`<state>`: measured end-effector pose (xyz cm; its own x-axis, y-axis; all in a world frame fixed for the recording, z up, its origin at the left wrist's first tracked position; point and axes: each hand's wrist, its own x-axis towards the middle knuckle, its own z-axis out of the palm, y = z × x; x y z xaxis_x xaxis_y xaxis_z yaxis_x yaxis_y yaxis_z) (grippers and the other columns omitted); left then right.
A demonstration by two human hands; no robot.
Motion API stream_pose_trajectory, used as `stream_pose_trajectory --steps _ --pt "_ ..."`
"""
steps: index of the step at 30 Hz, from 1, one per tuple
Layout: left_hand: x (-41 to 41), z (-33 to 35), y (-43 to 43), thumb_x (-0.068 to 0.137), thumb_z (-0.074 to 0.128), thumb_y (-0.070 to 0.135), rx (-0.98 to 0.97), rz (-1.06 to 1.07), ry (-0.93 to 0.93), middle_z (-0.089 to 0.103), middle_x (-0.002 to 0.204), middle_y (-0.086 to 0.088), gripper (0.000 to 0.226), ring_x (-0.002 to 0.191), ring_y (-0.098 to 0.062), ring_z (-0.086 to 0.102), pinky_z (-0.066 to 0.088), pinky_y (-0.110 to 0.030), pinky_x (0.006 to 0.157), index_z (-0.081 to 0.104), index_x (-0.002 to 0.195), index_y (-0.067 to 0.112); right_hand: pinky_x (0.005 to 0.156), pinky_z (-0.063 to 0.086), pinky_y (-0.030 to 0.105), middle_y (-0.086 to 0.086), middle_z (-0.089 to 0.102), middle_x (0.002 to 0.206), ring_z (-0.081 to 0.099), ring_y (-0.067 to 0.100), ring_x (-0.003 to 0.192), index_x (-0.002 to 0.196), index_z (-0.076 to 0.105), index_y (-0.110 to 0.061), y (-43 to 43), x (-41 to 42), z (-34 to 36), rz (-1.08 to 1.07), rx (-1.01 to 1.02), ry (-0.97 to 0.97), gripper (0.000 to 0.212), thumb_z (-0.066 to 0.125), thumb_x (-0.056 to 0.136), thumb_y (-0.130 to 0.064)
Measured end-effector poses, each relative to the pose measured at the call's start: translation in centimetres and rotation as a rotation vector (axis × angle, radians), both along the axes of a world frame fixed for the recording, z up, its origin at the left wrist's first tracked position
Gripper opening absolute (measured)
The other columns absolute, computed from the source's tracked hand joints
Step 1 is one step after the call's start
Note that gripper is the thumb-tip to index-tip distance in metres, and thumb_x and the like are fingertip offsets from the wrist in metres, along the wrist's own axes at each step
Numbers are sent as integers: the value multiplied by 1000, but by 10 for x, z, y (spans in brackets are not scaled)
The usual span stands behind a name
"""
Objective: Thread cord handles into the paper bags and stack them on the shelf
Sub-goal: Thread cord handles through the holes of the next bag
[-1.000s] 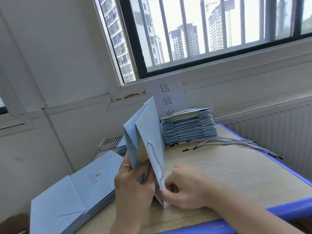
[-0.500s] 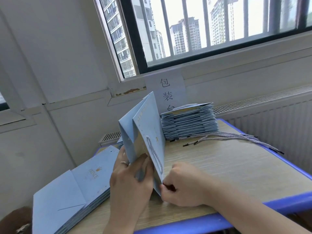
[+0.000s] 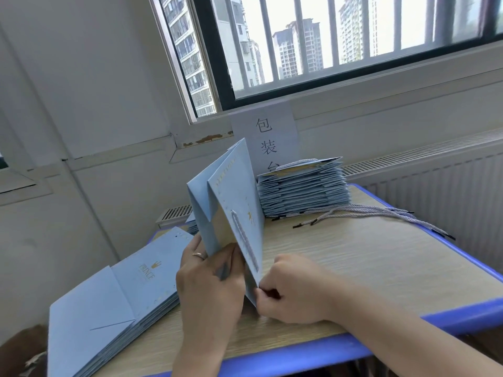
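A light blue paper bag (image 3: 231, 197) stands folded and upside down over the table, a grey cord handle (image 3: 245, 240) lying along its right face. My left hand (image 3: 209, 284) grips its lower left edge, thumb on the paper. My right hand (image 3: 294, 289) pinches the bag's bottom right corner with curled fingers. A stack of flat blue bags (image 3: 114, 306) lies at the left. Another stack of bags with handles (image 3: 302, 189) sits at the back. Loose grey cords (image 3: 367, 216) lie beside that stack.
The wooden table (image 3: 367, 268) has a blue rim and ends close at the front and right. A white paper sign (image 3: 265, 137) leans on the wall under the barred window. A radiator (image 3: 435, 191) runs along the right.
The bag has stayed between both hands; the view has shifted slightly, and my right fingers have worked closer on the bag's lower corner.
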<state>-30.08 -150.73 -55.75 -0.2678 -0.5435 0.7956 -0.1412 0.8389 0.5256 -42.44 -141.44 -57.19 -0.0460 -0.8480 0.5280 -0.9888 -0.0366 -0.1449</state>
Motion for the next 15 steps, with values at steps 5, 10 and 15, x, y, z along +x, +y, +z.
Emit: stream_pose_trajectory --steps 5,10,15 --pt "1 -1 1 80 71 21 99 -86 7 63 88 2 22 83 -23 64 45 -31 68 70 79 43 62 51 40 0 25 42 28 14 43 52 34 -12 -3 -1 -3 0 -12 1 44 36 83 -43" --pt "2 -1 0 77 78 7 42 -88 -18 65 97 -3 41 87 -17 66 43 -16 70 67 88 45 63 51 40 1 26 42 32 10 43 52 34 -11 -5 -3 -7 5 -17 -14 46 34 83 -44" --pt "1 -4 -1 79 78 8 71 -90 -20 65 94 -1 37 83 -13 65 42 -18 67 65 80 43 63 50 40 -1 25 42 32 9 43 51 32 -12 -4 -3 -5 12 -18 -13 45 34 83 -44"
